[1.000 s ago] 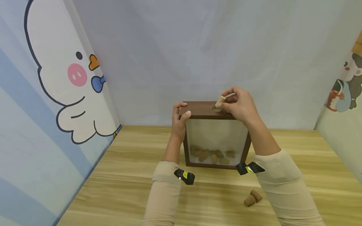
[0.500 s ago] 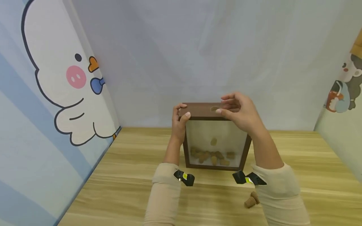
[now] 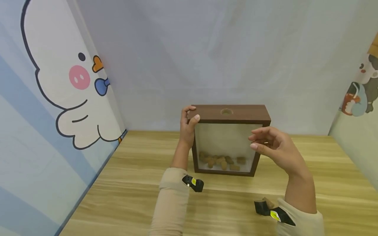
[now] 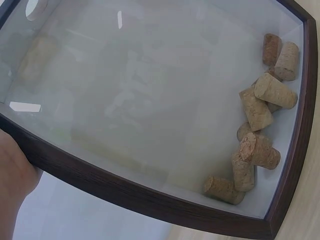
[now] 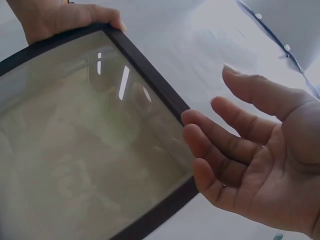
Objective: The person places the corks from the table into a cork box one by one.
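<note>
A dark brown shadow box [image 3: 228, 113] with a clear front stands upright on the table, a round hole [image 3: 227, 112] in its top. Several wine corks [image 4: 257, 107] lie heaped along its bottom, seen through the front. My left hand [image 3: 188, 126] grips the top left corner, thumb in front and fingers over the top. My right hand [image 3: 276, 147] holds nothing. Its fingers are loosely bent, near the box's right side; in the right wrist view the fingertips [image 5: 192, 117] overlap the frame edge.
On the wooden table [image 3: 133, 183], loose cork [image 3: 269, 202] shows near the front right, partly hidden by the right wrist's camera [image 3: 274, 213]. A pale curtain [image 3: 189, 59] hangs close behind the box. Printed panels [image 3: 56, 108] stand at the sides.
A cork pinched in my right hand has been let go through the hole and dropped inside the box. The right hand has then moved down and right; my left hand has stayed put.
</note>
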A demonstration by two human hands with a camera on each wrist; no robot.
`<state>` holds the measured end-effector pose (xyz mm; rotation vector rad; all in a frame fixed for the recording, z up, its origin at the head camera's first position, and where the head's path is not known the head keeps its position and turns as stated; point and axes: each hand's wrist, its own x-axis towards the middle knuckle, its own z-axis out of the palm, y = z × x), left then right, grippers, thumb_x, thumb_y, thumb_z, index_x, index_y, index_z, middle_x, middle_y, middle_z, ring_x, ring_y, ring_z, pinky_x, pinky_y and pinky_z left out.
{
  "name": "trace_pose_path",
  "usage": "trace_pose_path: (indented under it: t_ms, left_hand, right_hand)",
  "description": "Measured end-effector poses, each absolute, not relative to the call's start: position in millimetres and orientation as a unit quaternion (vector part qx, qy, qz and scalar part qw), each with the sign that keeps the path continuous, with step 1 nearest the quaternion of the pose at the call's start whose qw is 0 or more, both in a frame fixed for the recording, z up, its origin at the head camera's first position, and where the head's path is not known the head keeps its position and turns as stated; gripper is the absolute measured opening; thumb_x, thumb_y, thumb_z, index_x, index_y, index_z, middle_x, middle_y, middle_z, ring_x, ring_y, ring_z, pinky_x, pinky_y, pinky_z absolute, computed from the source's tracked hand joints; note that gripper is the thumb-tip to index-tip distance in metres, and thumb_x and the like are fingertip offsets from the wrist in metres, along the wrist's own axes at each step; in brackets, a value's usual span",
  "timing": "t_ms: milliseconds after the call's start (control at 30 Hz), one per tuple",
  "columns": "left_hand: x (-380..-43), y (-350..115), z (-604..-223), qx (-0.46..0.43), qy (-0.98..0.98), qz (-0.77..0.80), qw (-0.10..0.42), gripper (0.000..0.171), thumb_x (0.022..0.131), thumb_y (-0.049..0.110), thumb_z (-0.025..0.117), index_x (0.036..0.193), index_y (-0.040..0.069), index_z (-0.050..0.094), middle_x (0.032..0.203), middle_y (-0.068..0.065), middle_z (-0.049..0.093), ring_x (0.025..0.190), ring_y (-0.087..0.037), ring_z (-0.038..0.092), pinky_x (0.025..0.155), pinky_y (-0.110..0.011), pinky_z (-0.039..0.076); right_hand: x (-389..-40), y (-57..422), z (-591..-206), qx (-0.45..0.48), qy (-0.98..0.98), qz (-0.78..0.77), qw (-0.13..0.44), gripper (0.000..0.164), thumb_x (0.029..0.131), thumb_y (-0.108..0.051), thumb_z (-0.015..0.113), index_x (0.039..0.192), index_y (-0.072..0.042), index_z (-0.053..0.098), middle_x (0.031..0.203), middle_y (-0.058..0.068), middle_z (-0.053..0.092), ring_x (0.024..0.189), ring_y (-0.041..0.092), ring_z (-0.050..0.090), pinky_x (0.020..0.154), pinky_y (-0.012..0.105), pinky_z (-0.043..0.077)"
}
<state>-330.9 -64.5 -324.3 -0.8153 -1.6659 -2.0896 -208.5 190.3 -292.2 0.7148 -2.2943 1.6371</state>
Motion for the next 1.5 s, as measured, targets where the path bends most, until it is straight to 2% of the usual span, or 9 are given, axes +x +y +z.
trace_pose_path:
  t_ms: [200, 467, 633, 800, 967, 1267, 1400, 1500]
  left_hand:
    - [-320.0, -64.3, -312.5, -0.285, -0.586, -0.738, 0.176, 0.048, 0.082, 0.024, 0.047, 0.115, -0.008, 0.032, 0.139, -0.023, 0.021, 0.120, -0.028, 0.025, 0.091, -0.041, 0.027]
    - [-338.9, -63.6, -323.9, -0.286, -0.585, -0.739, 0.175, 0.048, 0.081, 0.023, 0.047, 0.116, -0.007, 0.033, 0.140, -0.020, 0.022, 0.128, -0.030, 0.019, 0.093, -0.044, 0.026]
    - [-348.2, -62.1, -334.3, -0.288, -0.580, -0.741, 0.175, 0.049, 0.081, 0.026, 0.049, 0.117, -0.004, 0.035, 0.142, -0.015, 0.022, 0.130, -0.028, 0.017, 0.095, -0.046, 0.025]
    - [-349.1, -60.9, -333.7, -0.290, -0.584, -0.737, 0.181, 0.050, 0.081, 0.032, 0.049, 0.117, 0.000, 0.037, 0.142, -0.011, 0.024, 0.134, -0.024, 0.014, 0.097, -0.048, 0.023]
    - [-349.1, -59.8, -332.2, -0.283, -0.587, -0.736, 0.183, 0.052, 0.081, 0.037, 0.051, 0.117, 0.001, 0.037, 0.142, -0.009, 0.024, 0.131, -0.024, 0.018, 0.096, -0.047, 0.025]
    - [-347.7, -62.2, -334.2, -0.283, -0.586, -0.738, 0.175, 0.054, 0.080, 0.035, 0.050, 0.118, 0.000, 0.037, 0.141, -0.010, 0.024, 0.126, -0.025, 0.023, 0.094, -0.045, 0.026]
    - [-346.6, -64.1, -334.9, -0.287, -0.577, -0.745, 0.173, 0.052, 0.080, 0.031, 0.049, 0.119, -0.001, 0.036, 0.142, -0.011, 0.022, 0.127, -0.025, 0.020, 0.095, -0.045, 0.025]
    - [-346.5, -63.9, -336.2, -0.290, -0.573, -0.748, 0.169, 0.051, 0.080, 0.028, 0.049, 0.120, -0.002, 0.035, 0.142, -0.012, 0.020, 0.128, -0.026, 0.018, 0.095, -0.045, 0.024]
  right_hand:
    - [-198.4, 204.3, -308.2, 0.259, -0.800, 0.537, 0.063, 0.035, 0.086, 0.001, 0.062, 0.119, 0.005, 0.051, 0.106, 0.011, 0.060, 0.093, 0.019, 0.060, 0.074, 0.028, 0.049]
    - [-189.1, 225.5, -343.0, 0.228, -0.810, 0.540, 0.014, 0.037, 0.087, -0.004, 0.062, 0.121, 0.005, 0.050, 0.107, 0.017, 0.059, 0.093, 0.023, 0.059, 0.074, 0.031, 0.050]
    - [-183.5, 236.0, -364.8, 0.203, -0.812, 0.546, -0.030, 0.038, 0.086, -0.007, 0.064, 0.119, 0.007, 0.053, 0.109, 0.020, 0.058, 0.094, 0.019, 0.058, 0.076, 0.031, 0.050]
    - [-184.7, 248.3, -378.7, 0.215, -0.809, 0.540, -0.093, 0.039, 0.087, -0.004, 0.061, 0.122, 0.009, 0.052, 0.111, 0.025, 0.056, 0.096, 0.015, 0.057, 0.077, 0.031, 0.049]
    - [-187.8, 261.2, -390.3, 0.227, -0.810, 0.525, -0.131, 0.041, 0.086, -0.005, 0.062, 0.121, 0.013, 0.051, 0.113, 0.028, 0.055, 0.097, 0.018, 0.057, 0.077, 0.031, 0.048]
    - [-188.2, 273.9, -419.9, 0.213, -0.797, 0.527, -0.202, 0.046, 0.082, -0.005, 0.066, 0.122, 0.013, 0.050, 0.109, 0.025, 0.058, 0.098, 0.031, 0.055, 0.079, 0.027, 0.045]
    - [-189.6, 273.7, -428.1, 0.196, -0.796, 0.525, -0.228, 0.045, 0.079, -0.002, 0.067, 0.118, 0.013, 0.051, 0.099, 0.019, 0.059, 0.090, 0.024, 0.055, 0.073, 0.026, 0.046]
    - [-189.6, 273.9, -430.7, 0.186, -0.806, 0.512, -0.231, 0.042, 0.076, -0.001, 0.068, 0.114, 0.012, 0.055, 0.088, 0.011, 0.058, 0.078, 0.015, 0.052, 0.064, 0.024, 0.045]
